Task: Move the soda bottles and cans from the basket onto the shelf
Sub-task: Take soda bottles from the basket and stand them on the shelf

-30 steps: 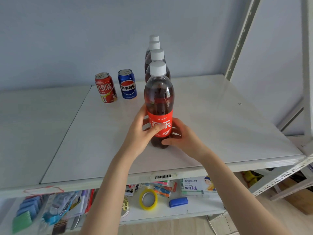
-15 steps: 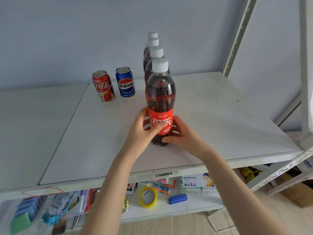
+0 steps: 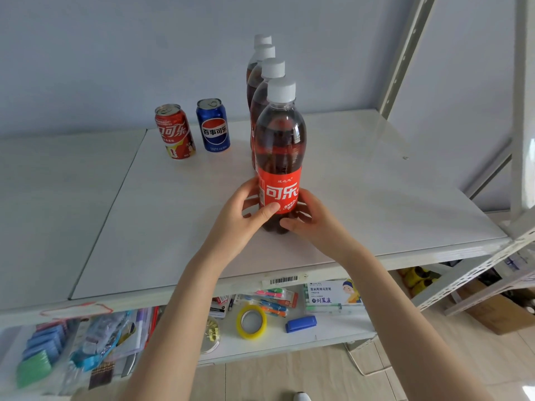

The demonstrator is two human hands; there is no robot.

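A cola bottle (image 3: 279,146) with a white cap and red label stands upright on the white shelf (image 3: 173,215). My left hand (image 3: 237,218) wraps its lower left side, thumb on the label. My right hand (image 3: 315,221) grips its base from the right. Three more cola bottles (image 3: 265,73) stand in a row straight behind it, mostly hidden. A red cola can (image 3: 174,131) and a blue Pepsi can (image 3: 213,125) stand upright side by side at the back, left of the bottles. The basket is out of view.
A grey wall backs the shelf, and a perforated metal upright (image 3: 404,56) rises at the right rear corner. The lower shelf holds stationery: a yellow tape roll (image 3: 251,321), a blue eraser (image 3: 300,324), marker packs (image 3: 333,295). A cardboard box (image 3: 498,311) sits on the floor at right.
The bottle has turned in my hands, so the label's white characters now face me more fully. Both hands keep their grip, and the view has shifted slightly.
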